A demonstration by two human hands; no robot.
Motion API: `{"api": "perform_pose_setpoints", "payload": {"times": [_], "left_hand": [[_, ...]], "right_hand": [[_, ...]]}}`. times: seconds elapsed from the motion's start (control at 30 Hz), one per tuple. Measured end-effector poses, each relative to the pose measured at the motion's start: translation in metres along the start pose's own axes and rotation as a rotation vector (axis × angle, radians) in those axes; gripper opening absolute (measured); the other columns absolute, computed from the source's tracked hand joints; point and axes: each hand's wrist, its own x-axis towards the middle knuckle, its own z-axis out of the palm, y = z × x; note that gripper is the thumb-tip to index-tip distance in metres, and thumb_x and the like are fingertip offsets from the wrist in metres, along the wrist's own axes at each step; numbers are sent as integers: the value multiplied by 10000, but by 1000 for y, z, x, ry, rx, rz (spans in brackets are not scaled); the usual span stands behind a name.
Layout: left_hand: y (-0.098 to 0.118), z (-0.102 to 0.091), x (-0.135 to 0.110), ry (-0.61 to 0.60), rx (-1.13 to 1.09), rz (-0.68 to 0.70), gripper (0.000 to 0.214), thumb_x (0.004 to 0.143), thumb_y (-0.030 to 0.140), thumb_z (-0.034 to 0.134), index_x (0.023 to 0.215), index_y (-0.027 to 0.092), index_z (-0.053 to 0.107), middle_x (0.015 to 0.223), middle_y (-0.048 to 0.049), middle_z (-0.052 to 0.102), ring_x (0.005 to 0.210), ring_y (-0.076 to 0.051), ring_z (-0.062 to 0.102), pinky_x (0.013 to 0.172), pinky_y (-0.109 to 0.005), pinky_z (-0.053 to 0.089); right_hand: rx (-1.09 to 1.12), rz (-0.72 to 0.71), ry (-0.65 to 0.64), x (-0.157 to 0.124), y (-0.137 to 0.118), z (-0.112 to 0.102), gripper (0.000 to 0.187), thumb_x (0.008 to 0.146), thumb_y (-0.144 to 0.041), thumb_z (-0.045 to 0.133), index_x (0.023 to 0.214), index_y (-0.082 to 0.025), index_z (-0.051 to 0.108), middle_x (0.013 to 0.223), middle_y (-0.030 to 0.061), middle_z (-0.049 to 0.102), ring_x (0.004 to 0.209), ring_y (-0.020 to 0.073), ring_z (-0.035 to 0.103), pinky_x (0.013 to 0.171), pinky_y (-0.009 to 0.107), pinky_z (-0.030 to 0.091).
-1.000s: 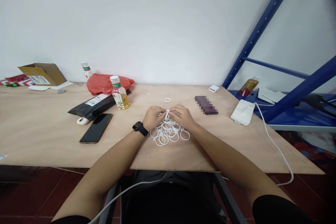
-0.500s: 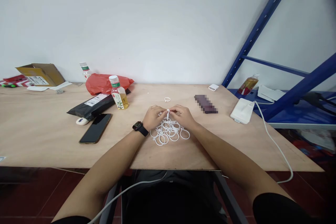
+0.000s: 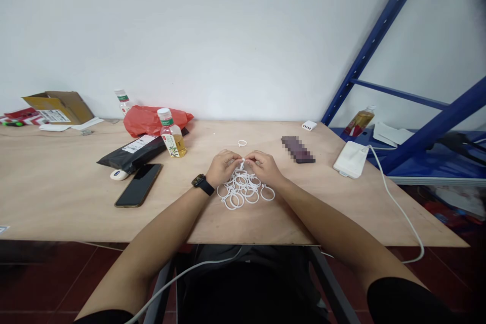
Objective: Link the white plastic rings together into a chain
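Both of my hands meet over a pile of several white plastic rings [image 3: 245, 191] on the wooden table [image 3: 68, 197]. My left hand [image 3: 224, 168], with a black watch on its wrist, and my right hand [image 3: 264, 167] pinch a white ring [image 3: 242, 163] between their fingertips, just above the pile. The rings in the pile look linked together. One loose white ring [image 3: 242, 143] lies on the table a little beyond my hands.
A black phone [image 3: 138, 185], a white mouse [image 3: 119, 174], a black parcel [image 3: 132, 152], a tea bottle [image 3: 170, 133] and a red bag [image 3: 152, 119] lie left. A pixelated dark object [image 3: 298, 150] and white power bank [image 3: 351, 159] with cable sit right, near blue shelving [image 3: 436, 126].
My hands have risen slightly and drawn the pinched ring a little higher over the pile. Everything else stays put.
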Motion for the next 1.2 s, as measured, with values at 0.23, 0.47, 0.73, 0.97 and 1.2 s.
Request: {"api": "perform_pose_setpoints", "payload": {"times": [0.23,0.47,0.73,0.97,1.2], "left_hand": [[-2,3,1,47,17,-78,171,897,325,587,850,195,687,825,-39,713,811,-170,623,797,-320,475],[-20,-2,0,-98,409,-392,255,869,420,577,966,238,729,1060,-70,704,1052,-272,572,956,-453,354],[-25,5,-5,-268,454,-360,243,862,310,508,910,293,746,1030,-51,729,1028,-270,580,974,-497,280],[-29,6,-7,-268,354,-353,161,789,270,576,802,262,737,917,-46,739,965,-270,615,968,-505,301],[-18,5,-3,-342,243,-390,167,794,294,571,794,248,732,881,-21,739,948,-243,634,1040,-526,258]], "right_hand": [[-79,23,53,2,0,3,132,891,-264,538,866,-208,655,832,27,679,783,166,618,732,283,467],[-456,76,88,9,29,-13,165,886,-271,526,863,-207,676,854,51,698,807,186,623,765,293,441],[-458,245,92,16,50,-2,244,895,-318,536,1066,-228,685,971,45,736,843,196,657,737,301,474],[-371,160,-47,7,40,0,183,863,-283,588,985,-226,712,925,42,734,802,182,652,742,302,478],[-406,44,-298,11,31,13,152,832,-336,647,797,-221,741,778,39,710,762,175,617,687,271,431]]}}
